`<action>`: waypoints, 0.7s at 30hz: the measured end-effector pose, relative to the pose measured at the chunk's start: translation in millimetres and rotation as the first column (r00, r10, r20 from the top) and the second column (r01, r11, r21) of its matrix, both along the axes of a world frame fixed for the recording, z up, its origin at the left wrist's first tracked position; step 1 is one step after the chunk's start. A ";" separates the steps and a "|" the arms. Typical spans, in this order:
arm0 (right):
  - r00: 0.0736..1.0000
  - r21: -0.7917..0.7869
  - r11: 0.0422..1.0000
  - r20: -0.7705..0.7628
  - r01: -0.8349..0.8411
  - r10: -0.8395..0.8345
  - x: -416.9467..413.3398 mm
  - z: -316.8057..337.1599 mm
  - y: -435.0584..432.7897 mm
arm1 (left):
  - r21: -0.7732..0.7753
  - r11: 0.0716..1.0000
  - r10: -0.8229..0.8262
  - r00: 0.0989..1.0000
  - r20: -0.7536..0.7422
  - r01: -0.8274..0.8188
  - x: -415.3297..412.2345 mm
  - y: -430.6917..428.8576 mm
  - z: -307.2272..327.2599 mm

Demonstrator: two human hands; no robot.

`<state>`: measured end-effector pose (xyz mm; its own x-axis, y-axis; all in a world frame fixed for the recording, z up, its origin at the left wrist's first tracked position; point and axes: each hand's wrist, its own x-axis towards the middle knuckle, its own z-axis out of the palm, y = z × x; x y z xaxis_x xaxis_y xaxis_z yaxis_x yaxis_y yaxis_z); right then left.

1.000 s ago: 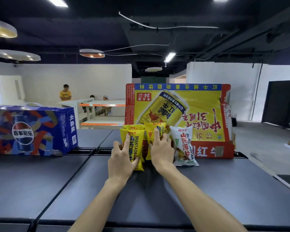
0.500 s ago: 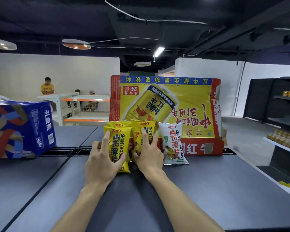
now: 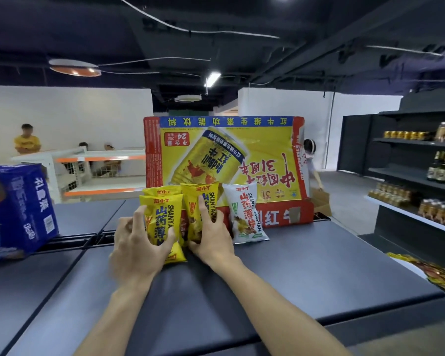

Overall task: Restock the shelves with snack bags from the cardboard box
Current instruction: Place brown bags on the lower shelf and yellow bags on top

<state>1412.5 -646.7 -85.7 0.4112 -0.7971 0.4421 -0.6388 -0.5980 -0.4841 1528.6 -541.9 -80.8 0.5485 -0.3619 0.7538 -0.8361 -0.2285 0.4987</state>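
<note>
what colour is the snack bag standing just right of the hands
The snack bag is white with red lettering, shown clearly in the head view.

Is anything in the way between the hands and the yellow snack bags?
No, nothing visible. The left hand grips the front yellow bag, and the right hand holds the right yellow bag. The white bag stands further right.

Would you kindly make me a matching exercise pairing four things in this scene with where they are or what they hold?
Things: 1 left hand; 2 right hand; 3 white bag; 4 blue carton.
States: A at the far left; B grips the front yellow bag; C stands before the red-and-yellow box; D holds the right yellow bag.
Pairs: 1-B; 2-D; 3-C; 4-A.
</note>
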 end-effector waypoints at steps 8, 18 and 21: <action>0.982 -0.034 0.994 -0.164 -0.101 0.094 -72.1 -1.2 38.3 | -0.010 0.996 -0.085 0.987 0.134 0.087 -16.3 8.4 7.7; 0.984 -0.106 0.993 -0.168 0.044 -0.061 -165.2 52.4 67.6 | 0.484 0.867 -0.327 0.865 0.381 0.114 -101.5 33.4 47.0; 0.991 -0.163 0.985 -0.109 0.055 -0.074 -203.9 68.7 71.7 | 0.520 0.854 -0.304 0.830 0.468 0.020 -128.4 35.9 67.2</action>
